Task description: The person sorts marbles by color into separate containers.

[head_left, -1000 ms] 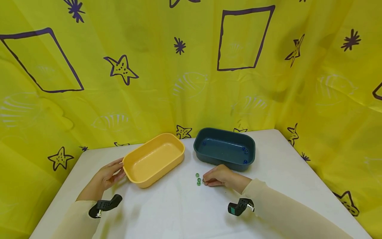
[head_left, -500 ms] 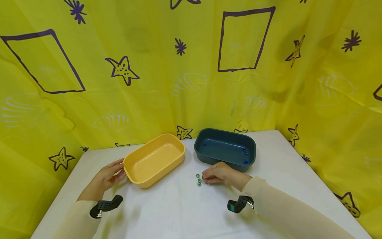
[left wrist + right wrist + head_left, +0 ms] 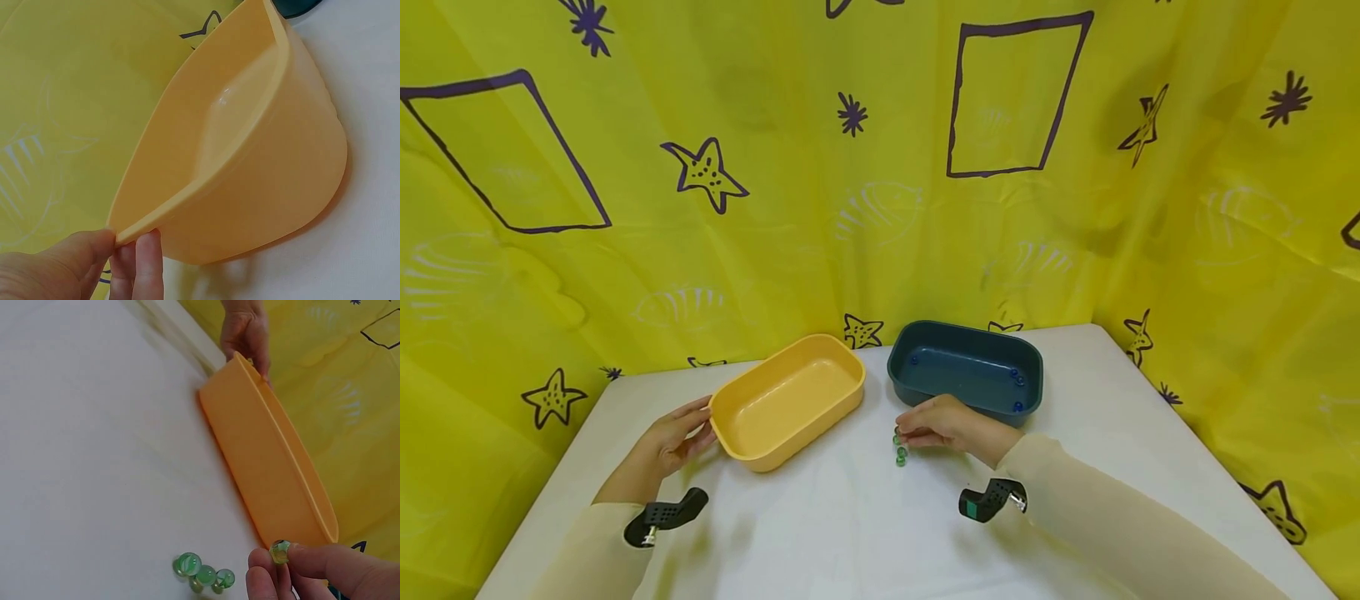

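My left hand [image 3: 673, 437] grips the near-left end of a yellow plastic bin [image 3: 786, 437], its fingertips at the rim and against the outer wall in the left wrist view. Nothing lies on the part of the bin's floor that shows. Between thumb and fingertips of my right hand [image 3: 943, 421] is a clear glass marble [image 3: 280, 551] with green and yellowish swirls. It is raised above the white table, in front of the dark teal bin. Three green marbles [image 3: 206, 575] lie close together on the table, just below and left of that hand in the head view.
The dark teal bin [image 3: 925, 396] stands at the back right, with several blue marbles [image 3: 1018, 407] spread over its floor. A yellow patterned curtain [image 3: 790, 275] hangs along the back and sides of the white table [image 3: 820, 533].
My right hand has risen off the table with the marble and shifted left, over the loose green marbles. The left hand and both bins have stayed put.
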The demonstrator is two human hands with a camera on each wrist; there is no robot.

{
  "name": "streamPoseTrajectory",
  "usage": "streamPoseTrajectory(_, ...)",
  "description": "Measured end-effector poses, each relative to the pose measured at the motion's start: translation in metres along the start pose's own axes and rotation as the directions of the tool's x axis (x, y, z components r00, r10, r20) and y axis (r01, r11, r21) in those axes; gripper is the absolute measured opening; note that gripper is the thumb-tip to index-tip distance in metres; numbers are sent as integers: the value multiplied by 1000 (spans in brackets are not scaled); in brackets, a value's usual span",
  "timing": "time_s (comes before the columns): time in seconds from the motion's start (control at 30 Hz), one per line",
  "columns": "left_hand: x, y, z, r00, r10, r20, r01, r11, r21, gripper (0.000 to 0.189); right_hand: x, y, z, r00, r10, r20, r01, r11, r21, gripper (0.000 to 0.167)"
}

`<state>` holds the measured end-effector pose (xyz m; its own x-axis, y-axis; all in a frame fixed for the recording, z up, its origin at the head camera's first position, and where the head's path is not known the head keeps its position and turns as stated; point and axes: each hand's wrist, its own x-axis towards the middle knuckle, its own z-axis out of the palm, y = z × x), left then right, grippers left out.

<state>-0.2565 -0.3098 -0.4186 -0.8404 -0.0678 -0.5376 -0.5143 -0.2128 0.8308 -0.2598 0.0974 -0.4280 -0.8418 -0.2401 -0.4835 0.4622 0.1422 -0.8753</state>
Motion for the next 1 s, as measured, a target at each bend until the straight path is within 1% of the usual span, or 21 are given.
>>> streamPoseTrajectory(0.2,1,0,0,1000,-1,-7,1,1000,-3,17,3,-11,8,1000,18,-1,-18,1000,1,31)
streamPoseTrajectory(0.37,2,0,0,1000,4,8,-4,1000,-10,19,3,-20,14,1000,14,13,-14,1000,13,34)
streamPoseTrajectory(0.5,3,0,-1,1000,0,6,0,1000,-10,23,4,-27,20,1000,8,20,-8,1000,13,34)
streamPoseTrajectory(0.73,3,0,1,1000,-15,-8,15,1000,9,58,9,-37,31,1000,-9,14,9,1000,21,31)
streamPoseTrajectory(0.83,3,0,0,1000,-17,-11,17,1000,6,56,9,-41,36,1000,-17,15,17,999,29,31)
streamPoseTrajectory(1.0,3,0,0,1000,-20,-16,20,1000,5,61,12,-44,42,999,-33,13,33,999,37,32)
